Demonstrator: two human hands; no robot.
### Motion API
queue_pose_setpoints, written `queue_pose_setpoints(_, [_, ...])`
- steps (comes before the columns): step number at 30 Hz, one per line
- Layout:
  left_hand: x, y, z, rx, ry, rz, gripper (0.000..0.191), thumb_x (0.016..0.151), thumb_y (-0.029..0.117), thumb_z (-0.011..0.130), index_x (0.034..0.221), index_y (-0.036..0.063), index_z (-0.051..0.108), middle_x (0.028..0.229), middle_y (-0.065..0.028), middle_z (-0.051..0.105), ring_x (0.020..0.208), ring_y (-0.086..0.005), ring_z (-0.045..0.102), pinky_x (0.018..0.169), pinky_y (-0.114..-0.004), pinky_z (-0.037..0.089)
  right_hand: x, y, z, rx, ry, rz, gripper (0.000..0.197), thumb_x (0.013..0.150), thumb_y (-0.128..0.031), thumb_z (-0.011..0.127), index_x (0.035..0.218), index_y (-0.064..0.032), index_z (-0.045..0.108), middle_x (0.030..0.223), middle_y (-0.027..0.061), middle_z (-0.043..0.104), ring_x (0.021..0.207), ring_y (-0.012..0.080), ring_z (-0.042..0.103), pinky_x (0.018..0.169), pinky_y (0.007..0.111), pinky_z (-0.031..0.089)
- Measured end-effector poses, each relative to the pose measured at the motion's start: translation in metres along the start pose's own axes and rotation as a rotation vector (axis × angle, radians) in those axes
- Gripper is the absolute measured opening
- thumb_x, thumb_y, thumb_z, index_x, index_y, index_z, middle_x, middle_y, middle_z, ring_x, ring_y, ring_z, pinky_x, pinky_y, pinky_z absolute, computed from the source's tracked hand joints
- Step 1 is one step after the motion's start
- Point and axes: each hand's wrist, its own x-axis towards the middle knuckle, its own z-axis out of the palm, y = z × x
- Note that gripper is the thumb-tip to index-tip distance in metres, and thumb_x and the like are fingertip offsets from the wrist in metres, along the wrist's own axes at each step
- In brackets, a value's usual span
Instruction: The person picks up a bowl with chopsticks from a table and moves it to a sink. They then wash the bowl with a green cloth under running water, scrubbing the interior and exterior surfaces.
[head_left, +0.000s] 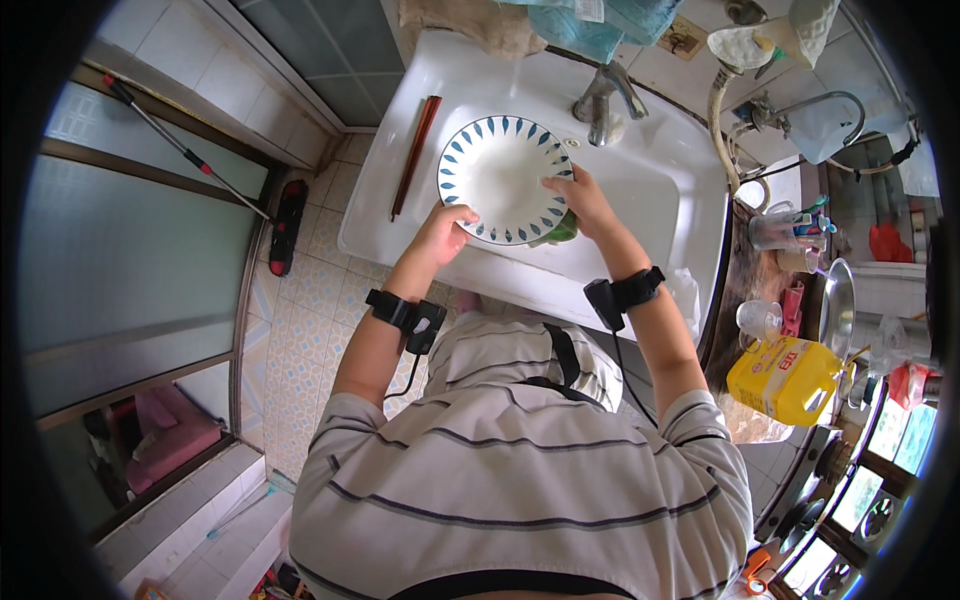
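A white plate (501, 176) with blue leaf marks around its rim is held over the white ceramic sink (637, 202). My left hand (444, 234) grips its lower left rim, thumb on top. On the right rim, my right hand (585, 196) has its thumb over the inner face, fingers underneath. Part of a green cloth or pad (559, 231) shows below the plate near my right hand; whether I hold it is unclear. Brown chopsticks (416, 157) lie on the sink's left ledge. The metal faucet (600, 105) stands behind the plate.
To the right, a wooden counter (731, 300) carries a yellow detergent jug (786, 379), clear cups (759, 320) and toothbrushes in a cup (776, 229). A flexible hose (718, 127) hangs at the sink's back right. On the left, a broom (288, 225) leans by a glass door (142, 262).
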Motion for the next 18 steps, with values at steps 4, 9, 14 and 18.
queue_pose_setpoints(4, [0.014,-0.01,-0.028,-0.039,0.067,-0.067,0.023,0.06,-0.004,0.048,0.081,0.0034,0.051,0.074,-0.0032,0.051,0.063,-0.0142,0.049,0.061,-0.026,0.042,0.011,-0.011,-0.016,-0.273,0.064,-0.138,0.043,0.077,-0.015,0.061,0.116,-0.0004,0.05,0.09,0.0113,0.061,0.079,0.0139,0.057,0.069,0.026,0.045])
queue_pose_setpoints(9, [0.005,-0.003,0.003,-0.008,0.152,0.023,0.015,0.06,-0.004,0.043,0.071,0.0054,0.047,0.068,-0.0019,0.048,0.059,-0.0123,0.045,0.057,-0.025,0.04,-0.009,-0.058,-0.031,-0.338,0.09,-0.192,0.036,0.077,-0.011,0.058,0.11,0.0003,0.053,0.087,0.0087,0.062,0.078,0.0129,0.056,0.069,0.024,0.044])
queue_pose_setpoints(14, [0.015,-0.019,-0.018,0.008,0.09,0.062,0.019,0.062,-0.004,0.041,0.077,0.0042,0.047,0.069,-0.0013,0.046,0.059,-0.0114,0.044,0.058,-0.025,0.04,-0.035,-0.101,0.002,-0.236,-0.055,-0.37,0.031,0.076,-0.004,0.053,0.107,0.0006,0.054,0.088,0.009,0.059,0.081,0.0141,0.054,0.072,0.024,0.044])
queue_pose_setpoints(18, [0.022,-0.024,-0.01,0.079,0.11,0.103,0.028,0.064,-0.002,0.042,0.092,0.0035,0.044,0.069,-0.0013,0.045,0.058,-0.01,0.043,0.056,-0.025,0.041,-0.034,-0.1,0.019,-0.134,-0.149,-0.432,0.03,0.075,-0.001,0.053,0.105,-0.0001,0.054,0.097,0.01,0.058,0.088,0.0158,0.054,0.079,0.025,0.043])
